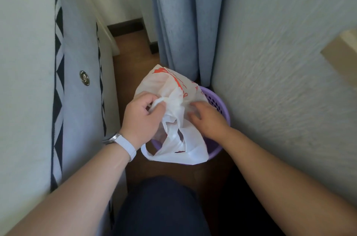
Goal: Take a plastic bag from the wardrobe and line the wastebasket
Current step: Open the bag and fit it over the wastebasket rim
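Knee: dark trouser knee [160, 206] crowds the floor gap.
Bag: white orange-printed plastic bag [173, 112] bunched over the purple perforated plastic wastebasket [222, 104].
Left hand [142, 118]: clamped on a handle.
Right hand [207, 120]: fingers part-curled, pressing film.
Risk: unopened mouth may slip inside.

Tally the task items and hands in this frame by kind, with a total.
Plastic bag: 1, white with red print, held over the basket
Wastebasket: 1, purple, perforated
Hands: 2, left hand gripping the bag, right hand on it
Wristwatch: 1
Total: 5
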The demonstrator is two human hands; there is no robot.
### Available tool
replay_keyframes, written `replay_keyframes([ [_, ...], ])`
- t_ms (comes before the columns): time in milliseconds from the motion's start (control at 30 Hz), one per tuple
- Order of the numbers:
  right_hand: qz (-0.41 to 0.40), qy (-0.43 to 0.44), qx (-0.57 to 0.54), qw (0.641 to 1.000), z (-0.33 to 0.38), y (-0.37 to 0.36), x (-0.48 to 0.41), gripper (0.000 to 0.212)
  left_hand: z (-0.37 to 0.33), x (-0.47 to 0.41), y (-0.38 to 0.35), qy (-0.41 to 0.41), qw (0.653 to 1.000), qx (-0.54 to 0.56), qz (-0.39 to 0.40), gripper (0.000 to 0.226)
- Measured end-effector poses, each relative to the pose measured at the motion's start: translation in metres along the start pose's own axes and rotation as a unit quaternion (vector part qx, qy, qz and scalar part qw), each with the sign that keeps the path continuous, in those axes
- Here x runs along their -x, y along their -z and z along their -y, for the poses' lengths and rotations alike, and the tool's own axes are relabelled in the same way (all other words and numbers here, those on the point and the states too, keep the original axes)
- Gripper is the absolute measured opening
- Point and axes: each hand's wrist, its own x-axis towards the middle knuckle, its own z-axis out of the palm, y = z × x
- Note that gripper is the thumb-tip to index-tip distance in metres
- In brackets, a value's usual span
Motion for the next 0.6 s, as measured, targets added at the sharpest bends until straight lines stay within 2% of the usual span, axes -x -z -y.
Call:
replay_keyframes([
  [100, -0.106, 0.024, 0.014, 0.994, 0.009, 0.011, -0.018, 0.042, -0.002, -0.001, 0.002, -0.023, 1.0, 0.014, -0.001, 0.02],
  [233, -0.144, 0.086, -0.076, 0.983, 0.045, 0.031, -0.052, 0.041, -0.005, 0.003, 0.005, -0.048, 0.998, 0.043, 0.02, 0.022],
  [300, -0.112, 0.102, -0.09, 0.984, 0.069, 0.039, -0.073, 0.039, -0.006, 0.004, 0.007, -0.066, 0.996, 0.048, 0.033, 0.021],
  [400, -0.012, 0.129, -0.063, 0.989, 0.09, 0.04, -0.105, 0.042, -0.007, 0.005, 0.008, -0.093, 0.992, 0.069, 0.054, 0.023],
  [533, 0.105, 0.137, 0.079, 0.982, 0.075, 0.033, -0.121, 0.044, -0.005, 0.007, 0.007, -0.095, 0.989, 0.083, 0.072, 0.022],
  [600, 0.132, 0.139, 0.142, 0.971, 0.061, 0.03, -0.116, 0.038, -0.003, 0.007, 0.006, -0.102, 0.989, 0.083, 0.074, 0.022],
])
